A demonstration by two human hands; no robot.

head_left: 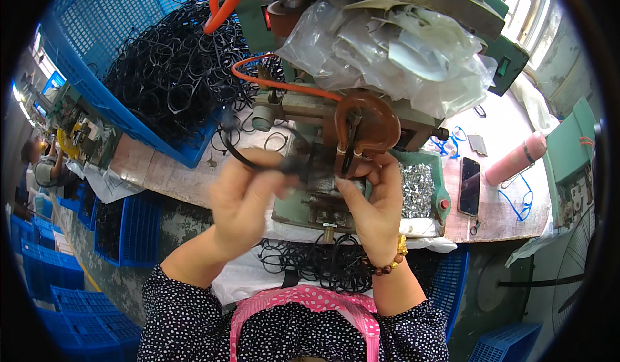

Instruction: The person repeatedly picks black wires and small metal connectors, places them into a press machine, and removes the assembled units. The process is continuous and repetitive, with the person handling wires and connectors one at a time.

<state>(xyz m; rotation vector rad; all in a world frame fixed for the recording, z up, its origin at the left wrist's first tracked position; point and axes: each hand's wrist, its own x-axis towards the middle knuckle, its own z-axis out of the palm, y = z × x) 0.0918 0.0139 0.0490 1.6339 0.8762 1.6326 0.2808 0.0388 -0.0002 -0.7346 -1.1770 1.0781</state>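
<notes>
A black elastic cord loop [240, 155] runs from the left hand [244, 200], fingers pinched shut on it, rightward toward the small green crimping press [336, 168]. The cord's long axis lies left to right, its far end at the brown guard [365, 126]. The right hand [371, 197] sits nearer the die, fingertips closed at the cord end; the exact grip is hidden. Metal clips [418, 187] fill a tray just right; a blue crate of loops [161, 71] stands well left.

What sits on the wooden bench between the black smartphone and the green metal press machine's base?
In the head view, a green tray heaped with small shiny metal clips lies between the black smartphone and the green metal press machine's base, with a red button at its corner.
</notes>
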